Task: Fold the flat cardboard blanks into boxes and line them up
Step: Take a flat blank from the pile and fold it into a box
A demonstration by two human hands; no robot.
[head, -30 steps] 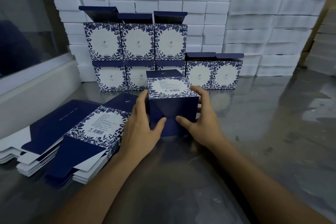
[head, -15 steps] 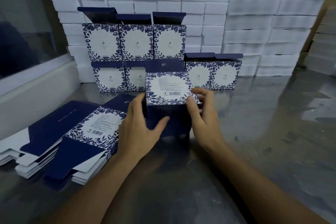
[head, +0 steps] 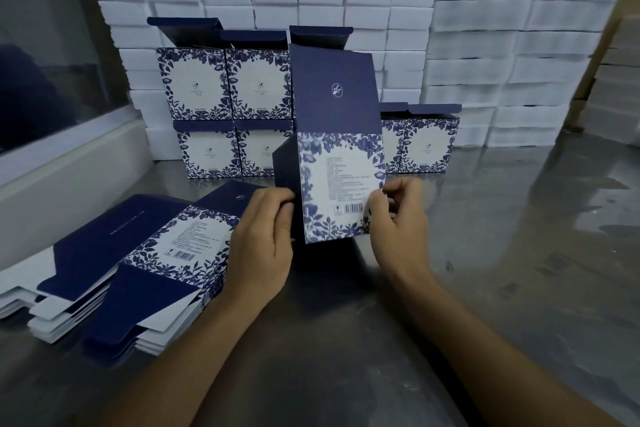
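A stack of flat blanks [head: 138, 267] lies at the left of the steel table [head: 519, 253]. Just right of it, the left hand [head: 263, 246] grips the dark side of an upright box [head: 341, 166], fingers curled round its edge. The right hand [head: 398, 222] pinches the box's right edge. Behind stand 2 rows of folded boxes [head: 225, 114], lids up, before white foam blocks [head: 485, 45].
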